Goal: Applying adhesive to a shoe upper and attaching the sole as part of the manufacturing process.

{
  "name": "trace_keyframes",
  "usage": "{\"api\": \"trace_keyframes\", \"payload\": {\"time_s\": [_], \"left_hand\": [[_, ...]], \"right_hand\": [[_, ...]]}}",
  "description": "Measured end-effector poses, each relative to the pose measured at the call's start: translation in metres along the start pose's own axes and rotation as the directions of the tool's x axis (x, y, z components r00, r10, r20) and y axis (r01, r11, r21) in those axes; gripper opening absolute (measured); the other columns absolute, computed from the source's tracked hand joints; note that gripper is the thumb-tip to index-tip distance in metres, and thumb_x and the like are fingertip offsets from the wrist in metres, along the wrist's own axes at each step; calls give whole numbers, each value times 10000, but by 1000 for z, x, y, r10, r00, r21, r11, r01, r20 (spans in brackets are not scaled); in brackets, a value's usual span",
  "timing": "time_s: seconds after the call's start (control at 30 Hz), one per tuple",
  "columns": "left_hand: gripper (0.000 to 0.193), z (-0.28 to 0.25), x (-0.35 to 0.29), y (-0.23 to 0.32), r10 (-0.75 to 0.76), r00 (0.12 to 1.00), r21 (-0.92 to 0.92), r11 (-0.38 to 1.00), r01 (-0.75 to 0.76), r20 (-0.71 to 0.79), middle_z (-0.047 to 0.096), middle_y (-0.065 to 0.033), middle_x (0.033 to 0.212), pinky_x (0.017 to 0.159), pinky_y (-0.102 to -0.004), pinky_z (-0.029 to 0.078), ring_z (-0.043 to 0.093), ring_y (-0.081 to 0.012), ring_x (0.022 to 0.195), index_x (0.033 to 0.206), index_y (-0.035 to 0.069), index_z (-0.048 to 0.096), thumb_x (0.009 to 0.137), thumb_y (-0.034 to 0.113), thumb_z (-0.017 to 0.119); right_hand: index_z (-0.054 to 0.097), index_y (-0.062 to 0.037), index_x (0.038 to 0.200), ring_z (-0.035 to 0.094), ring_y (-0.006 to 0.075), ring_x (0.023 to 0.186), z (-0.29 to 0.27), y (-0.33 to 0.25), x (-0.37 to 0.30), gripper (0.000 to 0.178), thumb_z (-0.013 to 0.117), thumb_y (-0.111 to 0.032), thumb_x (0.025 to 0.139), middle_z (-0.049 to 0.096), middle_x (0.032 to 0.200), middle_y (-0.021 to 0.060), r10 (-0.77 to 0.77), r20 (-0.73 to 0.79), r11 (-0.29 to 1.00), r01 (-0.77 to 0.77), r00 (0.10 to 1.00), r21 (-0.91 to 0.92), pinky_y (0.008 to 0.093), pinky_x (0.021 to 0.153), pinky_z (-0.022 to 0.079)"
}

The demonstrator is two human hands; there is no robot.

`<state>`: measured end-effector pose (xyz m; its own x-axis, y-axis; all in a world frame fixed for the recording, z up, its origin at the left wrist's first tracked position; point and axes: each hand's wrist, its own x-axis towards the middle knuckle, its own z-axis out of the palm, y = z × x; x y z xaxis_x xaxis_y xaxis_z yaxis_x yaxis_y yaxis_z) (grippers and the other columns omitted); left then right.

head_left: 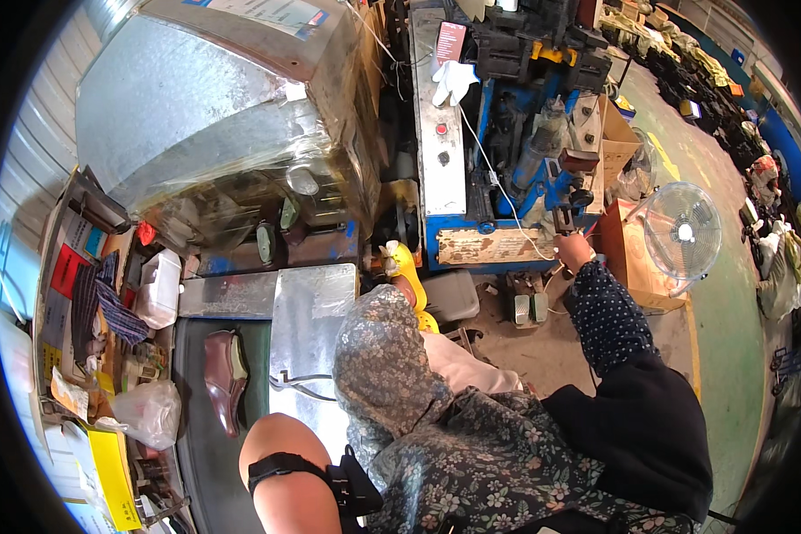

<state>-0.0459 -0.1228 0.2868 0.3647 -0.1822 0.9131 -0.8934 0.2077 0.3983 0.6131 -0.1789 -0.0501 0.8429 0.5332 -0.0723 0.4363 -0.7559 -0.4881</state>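
Rising from the lower edge at left is a bare, rounded limb (285, 445), apparently my left arm, with a black strap and a black box (354, 481) on it; no fingers show. My right hand is out of sight. Close by, a burgundy leather shoe (224, 383) lies on a dark belt (267, 356). A co-worker in a floral hood (387, 356) bends over in front of me. That person's right hand (575, 251), in a dotted sleeve, is at a dark part of the blue machine (454, 258). Yellow shoe-shaped forms (405, 260) show past the hood.
A large metal housing (196, 107) stands at far left. Left of the belt, a cluttered shelf (120, 356) holds a plastic bag (149, 414) and a white container (158, 289). A round fan (683, 233) stands beside a cardboard box (636, 258) at right. A white glove (455, 82) rests on the machine.
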Motion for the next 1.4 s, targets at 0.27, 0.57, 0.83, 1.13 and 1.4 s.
{"api": "trace_keyframes", "payload": {"time_s": [0.27,0.57,0.83,1.13,1.4], "left_hand": [[216,1,2,0,1,1000,24,1000,-1,15,611,-49,1068,855,-409,463,581,-229,997,1056,134,625,965,173,433],[221,-3,3,-1,16,999,21,1000,-17,34,610,-49,1077,862,-411,461,579,-229,1005,1066,137,624,966,176,431],[225,0,6,4,2,999,52,999,-4,38,610,-49,1084,868,-412,459,577,-229,1012,1074,139,623,966,180,429],[231,6,9,6,6,999,85,996,-10,46,609,-48,1093,875,-414,456,576,-229,1020,1083,142,621,967,183,427],[235,-8,9,-3,45,997,39,998,-47,58,608,-48,1100,882,-416,454,574,-229,1027,1092,144,620,967,186,425]], "right_hand": [[639,35,699,648,364,705,-3,-20,-10,356,483,-224,887,662,714,197,28,8,1000,-29,1000,7,449,704,509],[632,123,821,679,272,651,-1,-12,-6,398,562,-267,853,668,691,180,3,-6,1000,-3,1000,14,370,610,508],[641,-8,843,647,384,677,4,-10,-4,156,602,-158,828,626,683,219,-205,48,952,210,978,-222,476,589,509],[637,72,764,661,258,594,14,10,9,355,549,-257,865,661,673,172,-124,-10,992,124,992,-39,359,566,506],[664,70,774,681,306,676,6,7,1,412,553,-321,842,672,718,217,-197,-1,939,189,980,-289,402,640,522]]}}
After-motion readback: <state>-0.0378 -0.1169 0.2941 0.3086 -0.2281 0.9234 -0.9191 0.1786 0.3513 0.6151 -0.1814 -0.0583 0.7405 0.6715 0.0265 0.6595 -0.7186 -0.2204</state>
